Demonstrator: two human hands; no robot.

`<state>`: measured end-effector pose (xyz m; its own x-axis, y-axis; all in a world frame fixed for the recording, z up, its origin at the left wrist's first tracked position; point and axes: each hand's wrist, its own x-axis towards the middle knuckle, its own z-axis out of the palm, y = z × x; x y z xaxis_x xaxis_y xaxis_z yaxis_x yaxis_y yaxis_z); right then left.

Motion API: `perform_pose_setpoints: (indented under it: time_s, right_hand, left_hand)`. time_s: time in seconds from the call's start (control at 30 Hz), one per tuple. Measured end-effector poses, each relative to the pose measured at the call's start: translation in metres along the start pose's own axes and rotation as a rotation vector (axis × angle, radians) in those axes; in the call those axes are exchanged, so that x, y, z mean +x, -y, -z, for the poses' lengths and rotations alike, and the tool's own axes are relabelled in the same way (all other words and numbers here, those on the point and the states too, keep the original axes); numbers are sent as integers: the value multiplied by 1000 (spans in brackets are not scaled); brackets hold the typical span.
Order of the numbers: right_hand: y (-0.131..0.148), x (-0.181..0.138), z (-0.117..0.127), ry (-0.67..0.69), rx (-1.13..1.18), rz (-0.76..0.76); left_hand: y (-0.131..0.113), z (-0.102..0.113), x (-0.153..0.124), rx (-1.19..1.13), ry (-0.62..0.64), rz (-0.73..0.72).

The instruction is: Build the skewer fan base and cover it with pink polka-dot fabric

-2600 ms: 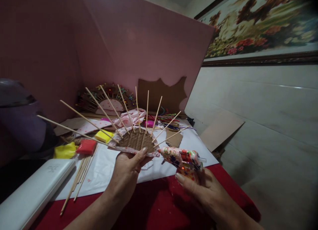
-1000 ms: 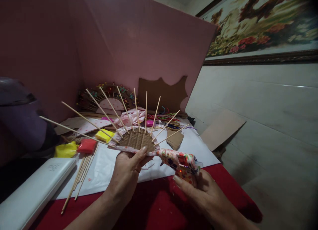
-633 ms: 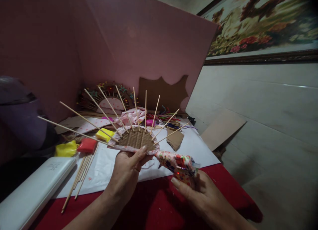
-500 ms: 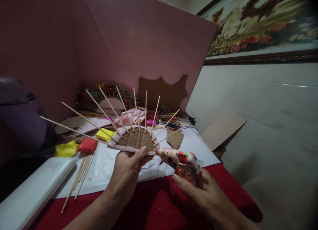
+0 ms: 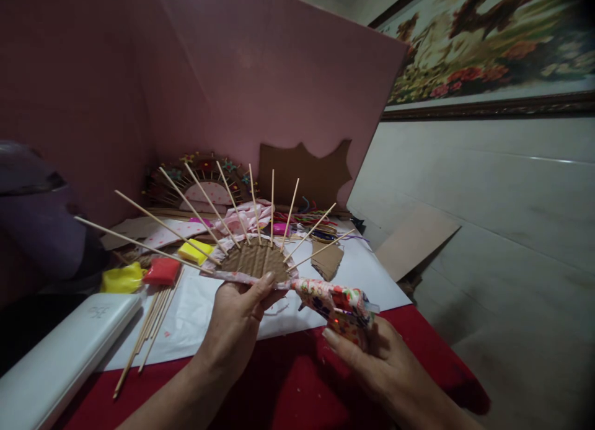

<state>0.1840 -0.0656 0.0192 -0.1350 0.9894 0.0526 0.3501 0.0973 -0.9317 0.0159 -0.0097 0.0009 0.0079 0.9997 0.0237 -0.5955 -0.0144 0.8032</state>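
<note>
My left hand (image 5: 239,318) pinches the lower edge of a cardboard half-circle (image 5: 255,263), thumb in front and fingers behind. Pink-and-white fabric wraps its rim, and several thin wooden sticks (image 5: 273,201) fan outward from its curved edge. My right hand (image 5: 372,359) is closed round the handle of a flower-patterned hot glue gun (image 5: 332,297) with a small red light glowing on it. The gun's nozzle end points left and meets the right corner of the half-circle; whether it touches there I cannot tell. A clear glue stick (image 5: 372,307) pokes from the gun's rear.
Loose wooden sticks (image 5: 147,334) lie left on white paper (image 5: 190,321), beside red (image 5: 162,271) and yellow packets (image 5: 123,278) and a white box-like object (image 5: 69,355). A decorated half-circle (image 5: 204,191) and cut cardboard (image 5: 304,176) lean at the back. Red cloth (image 5: 297,386) covers the near edge.
Almost nothing differs. The glue gun and right hand stay at the half-circle's right corner, with only a very slight shift in the gun's tilt.
</note>
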Motion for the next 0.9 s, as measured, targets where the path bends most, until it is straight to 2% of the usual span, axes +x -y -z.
perform_pose_setpoints:
  time_s: [0.17,0.3,0.47,0.67,0.8,0.9]
  right_hand:
    - [-6,-1,3,-26,-5,-25]
    - [-4,0,5,-61,34,84]
    - [1,-1,5,-38,42,-39]
    - [1,1,6,-61,24,62]
    - [1,1,7,-42,24,31]
    - [-1,-1,6,-70,13,-4]
  left_hand:
    - [0,0,0,-15,-6,11]
    - [1,0,2,-45,-16,14]
    - [-1,0,2,-28,2,13]
    - [-1,1,1,-9,42,7]
    - [1,1,1,-6,73,4]
    - [0,0,1,-10,42,3]
